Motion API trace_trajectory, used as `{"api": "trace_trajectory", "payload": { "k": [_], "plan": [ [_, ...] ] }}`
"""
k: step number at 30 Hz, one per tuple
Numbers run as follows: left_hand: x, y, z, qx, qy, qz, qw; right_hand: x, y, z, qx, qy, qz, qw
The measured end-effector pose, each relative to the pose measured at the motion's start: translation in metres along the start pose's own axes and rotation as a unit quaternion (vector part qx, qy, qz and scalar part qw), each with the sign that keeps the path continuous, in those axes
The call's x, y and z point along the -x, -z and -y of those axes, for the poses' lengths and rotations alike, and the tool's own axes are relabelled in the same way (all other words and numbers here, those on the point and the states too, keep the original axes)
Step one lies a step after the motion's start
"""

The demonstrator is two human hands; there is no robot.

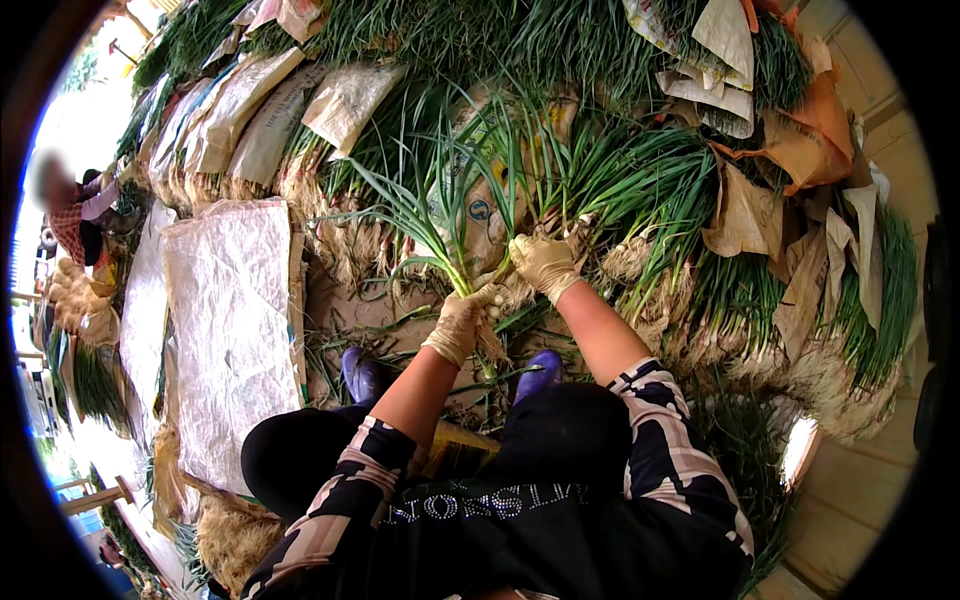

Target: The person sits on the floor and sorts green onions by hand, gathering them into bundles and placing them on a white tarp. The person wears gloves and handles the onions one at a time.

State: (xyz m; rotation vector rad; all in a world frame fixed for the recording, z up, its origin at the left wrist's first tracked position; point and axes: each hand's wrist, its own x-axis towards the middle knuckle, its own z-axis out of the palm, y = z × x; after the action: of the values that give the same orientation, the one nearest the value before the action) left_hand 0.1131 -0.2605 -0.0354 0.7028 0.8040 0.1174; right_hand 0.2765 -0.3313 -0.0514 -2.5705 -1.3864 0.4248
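My left hand, in a pale glove, is closed round a small bunch of green onions, leaves fanning upward and roots hanging below the fist. My right hand, also gloved, pinches the lower part of a green stalk just right of the bunch. Behind both hands lie a crumpled printed sack and a row of onions with pale roots. Loose leaves are scattered on the brown ground around my purple boots.
A white plastic sheet lies to my left. Stacked onions under folded sacks run across the back and right, with orange and brown wrappings. A co-worker sits at the far left. A tiled floor borders the right.
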Motion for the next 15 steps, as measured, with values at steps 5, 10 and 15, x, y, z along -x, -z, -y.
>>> {"api": "trace_trajectory", "payload": {
  "k": [5, 10, 15],
  "plan": [
    [0.008, 0.014, -0.007, 0.024, -0.025, -0.014, 0.999, 0.003, 0.033, -0.081, -0.625, -0.334, -0.270, 0.652],
    [0.017, 0.027, -0.030, 0.158, -0.063, -0.015, 0.985, 0.051, 0.046, -0.075, -0.599, -0.277, -0.391, 0.641],
    [0.011, 0.037, -0.025, 0.180, -0.036, 0.008, 0.983, 0.056, -0.001, -0.014, -0.542, -0.029, -0.162, 0.824]
  ]
}}
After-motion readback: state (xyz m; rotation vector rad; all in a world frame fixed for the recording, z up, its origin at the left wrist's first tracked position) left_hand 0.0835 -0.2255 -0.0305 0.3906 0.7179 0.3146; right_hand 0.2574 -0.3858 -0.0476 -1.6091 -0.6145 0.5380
